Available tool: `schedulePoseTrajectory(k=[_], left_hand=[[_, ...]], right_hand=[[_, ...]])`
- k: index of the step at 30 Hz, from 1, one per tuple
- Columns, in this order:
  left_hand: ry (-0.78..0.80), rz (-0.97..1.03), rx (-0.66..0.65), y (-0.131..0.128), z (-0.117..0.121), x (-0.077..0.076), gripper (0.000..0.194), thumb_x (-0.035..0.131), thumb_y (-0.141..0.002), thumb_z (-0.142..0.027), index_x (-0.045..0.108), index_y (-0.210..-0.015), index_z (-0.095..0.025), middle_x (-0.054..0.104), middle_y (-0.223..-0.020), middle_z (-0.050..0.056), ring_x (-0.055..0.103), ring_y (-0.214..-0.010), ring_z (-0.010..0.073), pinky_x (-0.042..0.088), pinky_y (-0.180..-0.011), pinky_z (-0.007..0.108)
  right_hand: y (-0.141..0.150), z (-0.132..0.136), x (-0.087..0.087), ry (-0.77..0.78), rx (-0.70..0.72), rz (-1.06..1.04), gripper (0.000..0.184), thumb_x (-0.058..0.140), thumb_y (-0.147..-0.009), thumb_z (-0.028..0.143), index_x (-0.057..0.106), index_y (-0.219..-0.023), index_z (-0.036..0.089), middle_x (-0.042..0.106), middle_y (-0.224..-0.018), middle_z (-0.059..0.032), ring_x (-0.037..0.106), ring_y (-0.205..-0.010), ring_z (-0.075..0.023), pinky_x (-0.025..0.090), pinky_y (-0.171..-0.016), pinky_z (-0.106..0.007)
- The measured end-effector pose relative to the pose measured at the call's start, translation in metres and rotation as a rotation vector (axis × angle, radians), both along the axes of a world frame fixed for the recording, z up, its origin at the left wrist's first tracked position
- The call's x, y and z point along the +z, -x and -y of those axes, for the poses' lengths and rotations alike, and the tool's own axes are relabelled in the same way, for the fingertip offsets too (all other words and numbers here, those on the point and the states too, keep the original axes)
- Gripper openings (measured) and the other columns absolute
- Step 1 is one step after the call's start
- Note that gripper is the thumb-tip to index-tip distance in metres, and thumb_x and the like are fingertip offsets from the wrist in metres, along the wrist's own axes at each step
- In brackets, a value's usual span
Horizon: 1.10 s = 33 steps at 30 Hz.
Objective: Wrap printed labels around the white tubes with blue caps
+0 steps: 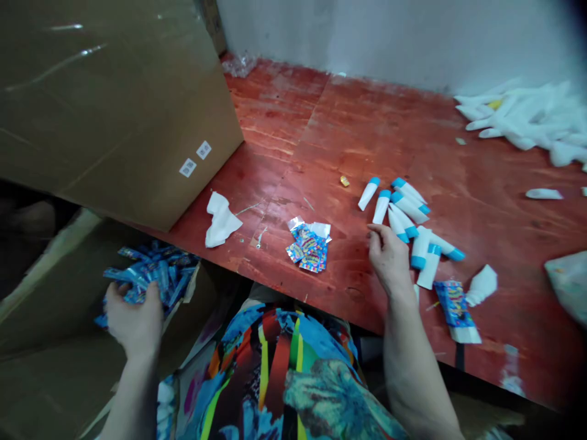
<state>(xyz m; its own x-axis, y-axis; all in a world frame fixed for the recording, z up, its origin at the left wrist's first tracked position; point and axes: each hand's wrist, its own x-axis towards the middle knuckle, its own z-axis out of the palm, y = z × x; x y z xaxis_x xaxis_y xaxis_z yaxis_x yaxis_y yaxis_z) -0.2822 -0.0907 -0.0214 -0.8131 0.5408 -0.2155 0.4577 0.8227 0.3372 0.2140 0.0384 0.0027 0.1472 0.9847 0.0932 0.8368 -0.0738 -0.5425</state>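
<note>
The tubes [430, 266] are small, matt white and plain, each with a bright blue end; some look flattened toward the white end. They lie on the red-brown table [293, 159] in a loose cluster, pointing various ways, several overlapping. Taking that cluster as the clock's centre, the right hand [389, 260] is at 7 o'clock, fingers curled in toward the thumb, its tips at the white end of one tube; whether it grips it I cannot tell.

At 5 o'clock is one blue printed packet [453, 305] with a white end, and at 4 a white piece [482, 286]. A yellow bit [344, 181] sits at 10. At 9 o'clock comes a small packet pile [309, 245], blue with multicoloured print. Farther out between 8 and 9, the left hand [135, 315] is open, fingers spread over blue packets [149, 275] filling a box [50, 311]; contact is unclear. A large carton [114, 116] stands between 9 and 10, a white heap [527, 119] between 1 and 2.
</note>
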Motion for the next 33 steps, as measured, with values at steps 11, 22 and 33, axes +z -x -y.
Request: schedulePoseTrajectory(k=[11,22,33], left_hand=[[0.053,0.429,-0.708,-0.18,-0.131,0.018,0.043,0.06,-0.113,-0.05,0.086,-0.099,-0.019,0.09,-0.118,0.017,0.083,-0.12,0.0336,0.061,-0.102,0.039],[0.181,0.4,-0.812,-0.217,-0.163,0.008,0.035,0.067,-0.115,-0.042,0.091,-0.12,-0.017,0.089,-0.125,0.02,0.082,-0.119,0.0336,0.058,-0.094,0.037],[0.011,0.436,-0.812,-0.211,-0.161,0.001,0.023,0.066,-0.114,-0.03,0.088,-0.114,-0.021,0.088,-0.121,0.019,0.079,-0.111,0.0316,0.052,-0.092,0.038]], right_hand=[[-0.001,-0.097,0.007,0.256,-0.202,0.565,0.041,0.06,-0.111,0.04,0.071,-0.143,0.016,0.075,-0.139,-0.026,0.075,-0.119,-0.0422,0.057,-0.096,-0.052],[0.035,-0.04,-0.008,0.133,-0.145,0.2,0.056,0.059,-0.098,0.032,0.065,-0.151,0.016,0.074,-0.141,-0.024,0.073,-0.121,-0.0393,0.059,-0.103,-0.052],[0.1,0.008,-0.034,0.252,0.055,-0.072,0.043,0.069,-0.092,0.046,0.078,-0.13,0.027,0.082,-0.127,-0.0166,0.076,-0.116,-0.0377,0.059,-0.098,-0.051]])
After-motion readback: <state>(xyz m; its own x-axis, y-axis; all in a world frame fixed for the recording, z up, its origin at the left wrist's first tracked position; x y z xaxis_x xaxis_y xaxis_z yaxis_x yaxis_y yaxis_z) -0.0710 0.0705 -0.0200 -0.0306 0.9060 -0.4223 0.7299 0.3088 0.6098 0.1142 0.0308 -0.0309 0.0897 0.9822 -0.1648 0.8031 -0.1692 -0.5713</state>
